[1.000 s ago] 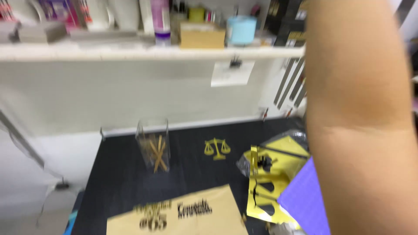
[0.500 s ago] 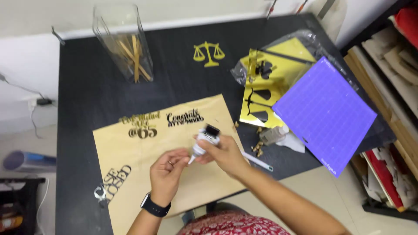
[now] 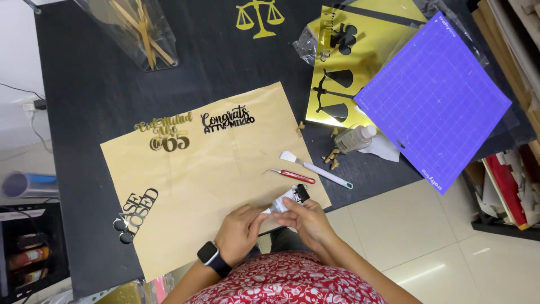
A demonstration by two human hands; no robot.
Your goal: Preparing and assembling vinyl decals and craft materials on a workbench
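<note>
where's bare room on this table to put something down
Bare tan paper sheet lies between the cut lettering above and both hands below, left of the red tool. Bare black table also shows between the clear container and the gold scales cutout. The right side is crowded: gold sheets, purple mat, small bottle.

Bright, even indoor light with soft, faint shadows. The frame is sharp around the left hand [image 3: 241,231]. Far beyond it, glare glints off the gold mirrored cut-out sheet [image 3: 360,62].

small white tube [image 3: 288,200] in hands [image 3: 270,225]
</note>
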